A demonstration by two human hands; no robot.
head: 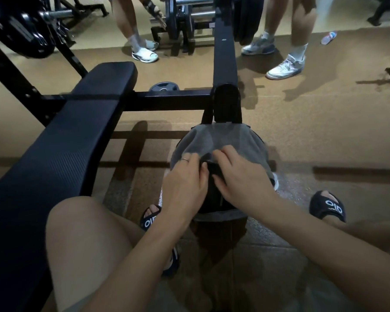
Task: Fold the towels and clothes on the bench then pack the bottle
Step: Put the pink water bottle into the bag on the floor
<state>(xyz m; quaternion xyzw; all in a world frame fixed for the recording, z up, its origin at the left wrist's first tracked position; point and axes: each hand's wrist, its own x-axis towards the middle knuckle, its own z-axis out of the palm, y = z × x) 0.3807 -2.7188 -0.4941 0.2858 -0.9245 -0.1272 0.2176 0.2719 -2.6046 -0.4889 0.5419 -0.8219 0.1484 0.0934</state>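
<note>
Folding appeared complete: the tabletop lay bare. Both hands, left hand and right hand, pinched the dark opening of a grey bag on the floor. No bottle packing was visible.

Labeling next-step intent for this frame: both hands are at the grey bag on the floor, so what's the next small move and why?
Probably spread the bag's opening wider. The left hand and right hand both grip the rim of the grey bag around a dark gap, which looks narrow. The bench shows no towels or clothes, and a bottle lies on the floor beyond.
</note>
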